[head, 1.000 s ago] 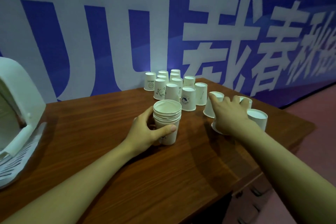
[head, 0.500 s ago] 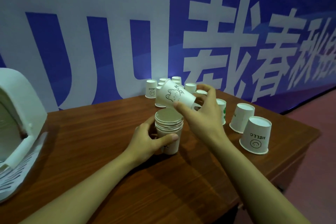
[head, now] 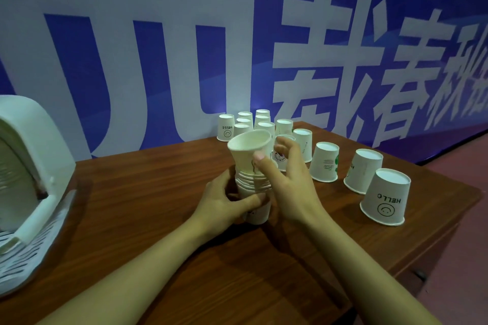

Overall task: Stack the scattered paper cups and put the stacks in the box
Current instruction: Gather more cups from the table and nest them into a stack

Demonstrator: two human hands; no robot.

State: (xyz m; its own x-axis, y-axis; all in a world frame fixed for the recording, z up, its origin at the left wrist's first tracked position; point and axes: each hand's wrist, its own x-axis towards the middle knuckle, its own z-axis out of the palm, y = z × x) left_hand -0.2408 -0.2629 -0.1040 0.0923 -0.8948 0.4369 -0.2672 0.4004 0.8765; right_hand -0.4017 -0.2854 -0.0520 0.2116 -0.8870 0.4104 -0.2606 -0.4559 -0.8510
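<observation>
Top white paper cup (head: 250, 152) is going mouth-up into the nested white cup stack (head: 254, 192) mid-worktop. Thin paper: light, crushable, so gripping low on the wall beats the rim. Left hand (head: 224, 203) fingers are wrapping the stack; right hand (head: 285, 182) is pinching the cup, thumb seen, fingers probably behind. Upside-down white cups (head: 384, 198) are crowding behind and right. White slotted plastic box (head: 29, 192) is sitting well apart, left, on the brown wooden worktop (head: 132, 206).

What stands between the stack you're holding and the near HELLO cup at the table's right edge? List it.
Head view: two upside-down cups, one with green print and one plain-sided, stand on the table between stack and HELLO cup.
</observation>
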